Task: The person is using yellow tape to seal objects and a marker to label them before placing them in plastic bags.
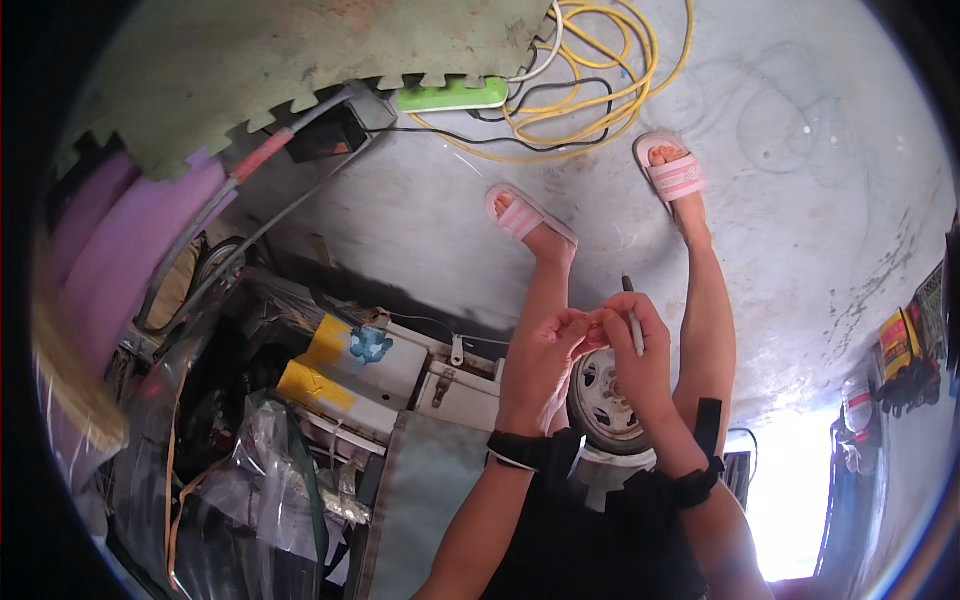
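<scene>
My left hand [541, 364] and my right hand [643, 352] meet at the fingertips in front of my knees. Their thumbs and index fingers are pinched close together; anything small between them is hidden. A slim pale pen [637, 334] with a dark end is tucked in my right hand and slants down across the fingers. Each wrist wears a black strap. Below the hands, between my legs, shows a small wheel [592, 412] with a pale, worn rim and a dark tyre. My feet, in pink slide sandals [521, 217], rest on the grey floor.
At left stands a white metal box [439, 394] with a latch, beside clear plastic wrapping [262, 450]. Farther ahead lie a green power strip [454, 95], coiled yellow cable [645, 75] and a green foam mat [300, 45]. A metal-framed cart [262, 154] stands at upper left.
</scene>
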Tool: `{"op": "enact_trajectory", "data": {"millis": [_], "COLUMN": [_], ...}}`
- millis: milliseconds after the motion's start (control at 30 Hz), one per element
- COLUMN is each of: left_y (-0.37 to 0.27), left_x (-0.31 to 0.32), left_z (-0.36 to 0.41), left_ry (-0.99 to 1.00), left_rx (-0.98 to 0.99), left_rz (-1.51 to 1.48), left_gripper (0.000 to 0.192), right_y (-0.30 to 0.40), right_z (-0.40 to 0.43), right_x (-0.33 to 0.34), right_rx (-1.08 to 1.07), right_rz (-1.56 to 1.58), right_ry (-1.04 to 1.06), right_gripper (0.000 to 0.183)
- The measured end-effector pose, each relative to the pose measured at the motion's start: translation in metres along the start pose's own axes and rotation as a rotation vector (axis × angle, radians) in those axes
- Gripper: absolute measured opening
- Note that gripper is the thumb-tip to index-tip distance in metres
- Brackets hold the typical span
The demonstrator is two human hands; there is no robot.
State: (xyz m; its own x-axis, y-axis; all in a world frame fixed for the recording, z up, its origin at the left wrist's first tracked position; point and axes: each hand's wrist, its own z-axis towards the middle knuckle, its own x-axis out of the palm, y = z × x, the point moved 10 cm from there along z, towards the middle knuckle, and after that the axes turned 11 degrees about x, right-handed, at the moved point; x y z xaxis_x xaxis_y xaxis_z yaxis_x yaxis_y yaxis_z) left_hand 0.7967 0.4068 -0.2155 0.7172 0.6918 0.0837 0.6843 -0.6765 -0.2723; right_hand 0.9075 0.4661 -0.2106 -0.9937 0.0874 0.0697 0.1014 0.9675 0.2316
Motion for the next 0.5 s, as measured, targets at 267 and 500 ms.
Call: {"op": "enact_trajectory", "data": {"millis": [267,500], "left_y": [-0.035,-0.077], "left_x": [0.045,0.097], "left_z": [-0.061,-0.145], "left_ry": [0.077,0.286], "left_rx": [0.129,0.304], "left_rz": [0.318,0.336], "left_gripper": [0.013,0.009], "right_y": [0.058,0.100], "right_z": [-0.063,-0.127], "right_x": [-0.013,-0.029], "right_rx": [-0.007,-0.150], "right_rz": [0.053,-0.089], "right_ry": [0.107,0.114], "right_gripper": [0.006,0.007]}}
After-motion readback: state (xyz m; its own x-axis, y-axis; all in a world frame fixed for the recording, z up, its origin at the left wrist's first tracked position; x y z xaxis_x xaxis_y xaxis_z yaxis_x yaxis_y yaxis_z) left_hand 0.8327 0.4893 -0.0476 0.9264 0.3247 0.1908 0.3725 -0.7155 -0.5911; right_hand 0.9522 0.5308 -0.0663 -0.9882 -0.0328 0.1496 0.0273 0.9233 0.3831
